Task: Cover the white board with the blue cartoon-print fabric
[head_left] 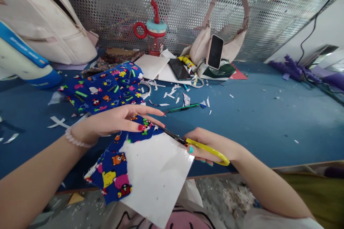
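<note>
Yellow-handled scissors (209, 149) are in my right hand (212, 145), their dark blades pointing left along the upper edge of a white card (158, 168). Blue fabric printed with cartoon animals (114, 177) covers the card's left and top margins, with a frayed edge. My left hand (123, 118) closes on the fabric at the card's top edge, thumb in front and fingers behind. The blade tips lie close to its fingertips. The card is tilted over the table's front edge.
A larger piece of the fabric (104, 89) lies behind my left hand. A green pen (184, 108) and white paper scraps are beyond. Further back stand a tumbler (156, 37), a handbag (223, 39), a phone (215, 52), a glue stick (188, 63) and a backpack (51, 25).
</note>
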The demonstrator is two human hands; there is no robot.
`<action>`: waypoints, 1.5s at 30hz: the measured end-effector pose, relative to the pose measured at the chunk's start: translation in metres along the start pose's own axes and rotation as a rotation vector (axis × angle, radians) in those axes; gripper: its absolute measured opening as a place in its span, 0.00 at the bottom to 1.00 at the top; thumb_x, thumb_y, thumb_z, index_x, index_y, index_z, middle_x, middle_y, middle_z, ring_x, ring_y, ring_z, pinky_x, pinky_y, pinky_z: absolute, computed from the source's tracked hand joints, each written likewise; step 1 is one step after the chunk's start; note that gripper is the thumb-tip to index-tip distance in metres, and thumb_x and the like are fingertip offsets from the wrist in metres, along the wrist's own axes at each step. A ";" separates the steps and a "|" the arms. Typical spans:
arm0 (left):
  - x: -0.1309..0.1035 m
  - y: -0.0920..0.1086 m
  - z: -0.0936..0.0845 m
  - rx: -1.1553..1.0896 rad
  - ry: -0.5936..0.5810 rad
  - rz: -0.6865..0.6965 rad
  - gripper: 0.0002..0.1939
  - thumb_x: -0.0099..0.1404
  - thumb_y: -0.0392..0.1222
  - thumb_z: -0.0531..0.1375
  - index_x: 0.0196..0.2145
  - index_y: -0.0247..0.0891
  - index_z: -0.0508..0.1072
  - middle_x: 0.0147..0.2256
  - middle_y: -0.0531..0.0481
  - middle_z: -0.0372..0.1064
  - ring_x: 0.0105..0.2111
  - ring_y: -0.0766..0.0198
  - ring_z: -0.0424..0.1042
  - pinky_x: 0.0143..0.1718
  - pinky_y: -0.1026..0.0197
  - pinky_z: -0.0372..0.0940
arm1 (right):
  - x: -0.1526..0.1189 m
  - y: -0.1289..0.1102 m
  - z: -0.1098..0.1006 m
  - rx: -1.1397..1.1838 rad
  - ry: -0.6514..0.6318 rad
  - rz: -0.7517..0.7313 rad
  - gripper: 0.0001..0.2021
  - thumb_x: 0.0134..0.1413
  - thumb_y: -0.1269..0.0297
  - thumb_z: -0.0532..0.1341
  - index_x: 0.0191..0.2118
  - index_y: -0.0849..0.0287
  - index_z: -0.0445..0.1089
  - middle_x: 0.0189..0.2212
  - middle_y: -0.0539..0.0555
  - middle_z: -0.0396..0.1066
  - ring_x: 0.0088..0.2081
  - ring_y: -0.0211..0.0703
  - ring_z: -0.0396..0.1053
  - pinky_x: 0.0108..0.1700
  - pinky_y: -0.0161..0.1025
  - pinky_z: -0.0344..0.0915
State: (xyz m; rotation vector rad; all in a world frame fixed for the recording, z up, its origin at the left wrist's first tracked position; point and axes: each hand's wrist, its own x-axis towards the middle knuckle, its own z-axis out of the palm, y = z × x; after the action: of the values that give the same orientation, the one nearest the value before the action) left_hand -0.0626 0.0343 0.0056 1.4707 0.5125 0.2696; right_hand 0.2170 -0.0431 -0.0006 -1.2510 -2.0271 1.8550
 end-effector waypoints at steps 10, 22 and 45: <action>-0.001 0.002 0.007 0.057 0.161 -0.129 0.18 0.62 0.41 0.63 0.50 0.49 0.76 0.48 0.52 0.77 0.45 0.61 0.77 0.41 0.66 0.71 | -0.001 0.001 0.001 -0.004 0.001 -0.047 0.32 0.52 0.29 0.53 0.25 0.59 0.57 0.17 0.44 0.58 0.16 0.28 0.58 0.16 0.26 0.57; -0.001 0.008 0.008 0.381 0.288 -0.160 0.24 0.61 0.50 0.60 0.55 0.45 0.72 0.41 0.52 0.76 0.34 0.65 0.72 0.32 0.67 0.66 | -0.008 0.003 -0.004 -0.021 0.011 -0.066 0.32 0.52 0.29 0.52 0.25 0.58 0.56 0.18 0.44 0.58 0.16 0.29 0.57 0.16 0.27 0.57; -0.003 0.013 0.026 0.456 0.490 -0.168 0.32 0.61 0.54 0.60 0.61 0.41 0.66 0.52 0.47 0.74 0.44 0.54 0.75 0.44 0.58 0.71 | 0.000 -0.011 0.007 -0.542 0.174 -0.041 0.31 0.59 0.31 0.41 0.23 0.55 0.50 0.18 0.46 0.50 0.21 0.34 0.44 0.24 0.36 0.44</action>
State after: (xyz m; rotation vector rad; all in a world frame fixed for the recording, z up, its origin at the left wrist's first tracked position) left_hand -0.0507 0.0117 0.0197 1.7933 1.1453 0.4003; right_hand 0.2077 -0.0480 0.0072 -1.4050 -2.5159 1.1581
